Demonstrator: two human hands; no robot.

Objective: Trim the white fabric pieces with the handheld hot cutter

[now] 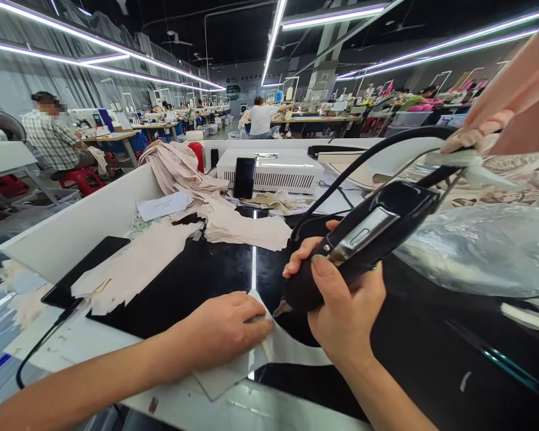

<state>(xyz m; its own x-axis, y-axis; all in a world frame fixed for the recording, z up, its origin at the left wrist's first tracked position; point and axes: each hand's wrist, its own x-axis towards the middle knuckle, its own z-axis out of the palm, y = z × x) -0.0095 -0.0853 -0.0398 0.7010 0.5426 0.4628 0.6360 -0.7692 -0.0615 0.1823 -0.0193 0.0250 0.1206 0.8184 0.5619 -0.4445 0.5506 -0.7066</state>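
Observation:
My right hand point(341, 299) is closed around a black corded hand tool point(368, 236), its tip down on a pale fabric piece point(269, 353) lying on the glossy black work surface point(197, 281). My left hand point(224, 329) lies on that fabric piece just left of the tool tip, fingers pressed down and holding it flat. The tool's black cable point(363, 158) arcs up and to the right.
Stacks of beige fabric pieces point(233, 221) and scraps point(130, 266) lie at left and behind. A phone point(244, 177) leans on a white box point(273, 167). A clear plastic bag point(471, 245) lies at right. Another person's hand point(512, 90) shows top right; workers sit at distant tables.

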